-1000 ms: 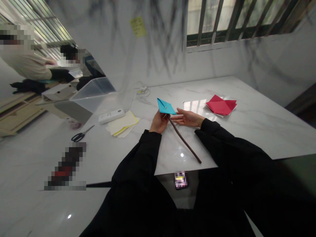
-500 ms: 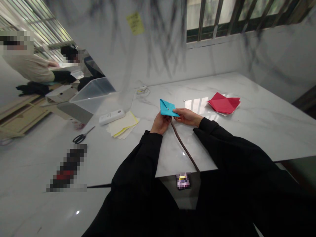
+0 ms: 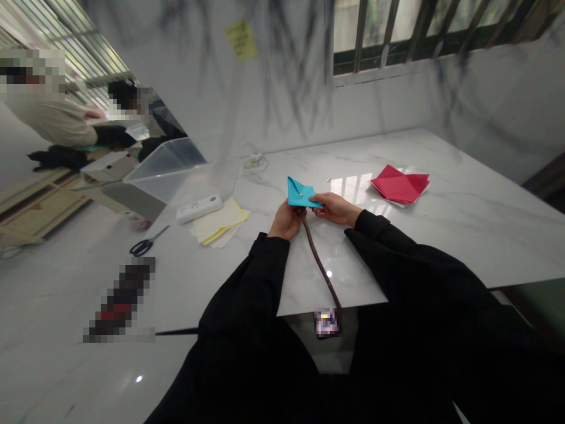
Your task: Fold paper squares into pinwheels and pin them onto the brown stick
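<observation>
A blue paper pinwheel [image 3: 298, 194] is held up in front of me, its paper folded inward around a small shiny pin at the middle. My left hand [image 3: 286, 220] is closed beneath and behind it, around the top of a brown stick [image 3: 316, 254]; the exact grip is hidden by the paper. From there the stick slants down past the table's front edge. My right hand [image 3: 333, 208] pinches the pinwheel's right corner, thumb on top and fingers underneath.
Red paper sheets [image 3: 401, 185] lie to the right on the marble-patterned table [image 3: 463, 229]. To the left are pale yellow papers [image 3: 220, 225], a white oblong device [image 3: 200, 208], black-handled scissors [image 3: 145, 242] and a clear plastic bin [image 3: 165, 171]. Two people sit at far left.
The stick's lower end has swung to the left. The pinwheel has shifted very slightly right, with its left flap folded a little differently. Both hands keep their grip.
</observation>
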The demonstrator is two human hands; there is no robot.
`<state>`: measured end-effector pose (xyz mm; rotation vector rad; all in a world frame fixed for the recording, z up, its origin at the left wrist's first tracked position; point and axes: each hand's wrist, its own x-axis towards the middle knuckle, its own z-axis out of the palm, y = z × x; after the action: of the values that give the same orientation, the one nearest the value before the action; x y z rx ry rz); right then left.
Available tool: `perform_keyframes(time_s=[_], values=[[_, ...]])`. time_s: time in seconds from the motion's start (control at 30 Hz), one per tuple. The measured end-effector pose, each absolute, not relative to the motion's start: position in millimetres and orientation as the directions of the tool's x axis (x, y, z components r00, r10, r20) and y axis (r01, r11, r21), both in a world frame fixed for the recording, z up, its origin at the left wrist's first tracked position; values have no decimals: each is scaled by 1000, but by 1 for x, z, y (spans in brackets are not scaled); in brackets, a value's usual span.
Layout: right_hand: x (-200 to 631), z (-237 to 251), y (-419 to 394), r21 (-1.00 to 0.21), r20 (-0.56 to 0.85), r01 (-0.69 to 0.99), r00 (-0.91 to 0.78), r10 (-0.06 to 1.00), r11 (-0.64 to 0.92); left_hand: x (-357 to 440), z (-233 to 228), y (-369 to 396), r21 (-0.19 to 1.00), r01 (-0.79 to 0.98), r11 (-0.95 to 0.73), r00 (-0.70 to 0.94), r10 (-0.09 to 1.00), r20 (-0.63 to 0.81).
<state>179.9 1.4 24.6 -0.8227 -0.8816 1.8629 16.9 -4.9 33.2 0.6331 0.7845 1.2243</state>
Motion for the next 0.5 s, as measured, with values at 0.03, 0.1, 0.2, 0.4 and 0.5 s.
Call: perform_keyframes(time_s=[0.03, 0.1, 0.2, 0.4, 0.5], values=[[180, 24, 1, -831, -179, -433, -383, 906, -348, 17, 33, -5, 786, -572, 236, 150, 972, -183], [180, 24, 2, -832, -171, -437, -383, 908, -341, 17, 34, -5, 788, -569, 235, 151, 972, -181], [180, 24, 2, -836, -172, -432, -380, 909, -338, 18, 34, -5, 793, -564, 232, 141, 973, -184], [181, 19, 5, -864, -145, -401, -378, 914, -303, 18, 34, -5, 794, -559, 238, 137, 971, -194], [182, 17, 8, -888, -116, -366, -407, 906, -278, 17, 34, -4, 788, -564, 246, 140, 969, -203]])
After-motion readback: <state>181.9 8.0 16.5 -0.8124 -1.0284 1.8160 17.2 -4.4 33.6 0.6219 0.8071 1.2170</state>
